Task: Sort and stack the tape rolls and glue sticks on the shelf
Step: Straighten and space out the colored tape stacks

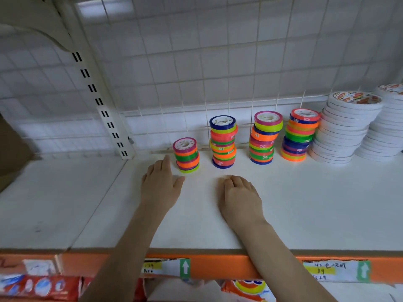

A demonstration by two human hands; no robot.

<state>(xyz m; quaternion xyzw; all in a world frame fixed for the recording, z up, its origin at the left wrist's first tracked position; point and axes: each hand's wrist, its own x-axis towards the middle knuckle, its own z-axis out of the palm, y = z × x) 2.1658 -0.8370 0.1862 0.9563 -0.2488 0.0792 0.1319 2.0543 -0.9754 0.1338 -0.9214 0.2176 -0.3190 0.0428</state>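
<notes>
White laminate makes up the shelf board (283, 203), the largest thing in view, with an orange front edge strip (218, 267) carrying handwritten price labels (327, 271). Behind the board stands a white wire grid back panel (218, 62), and at the board's left rear a slotted white upright (104, 110) rises.

At the board's right rear sit two tall stacks of white tape rolls (346, 129), flat and wide, their top faces printed in orange and red; the nearer stack leans slightly. Just left of them, along the board's back edge, stand four stacks of narrow neon tape rolls with white cores, in bands of orange, green, pink, yellow and blue. The first neon stack (298, 136) touches the white rolls; the second neon stack (263, 138) and third neon stack (223, 142) are about as tall, with rolls sitting unevenly. The shortest neon stack (187, 155) stands at the left end of the row.

On the middle of the board, in front of the row, the left hand (160, 184) lies flat with fingers straight, fingertips just beside the shortest stack. The right hand (239, 197) rests knuckles-up with fingers curled under, holding nothing visible.
</notes>
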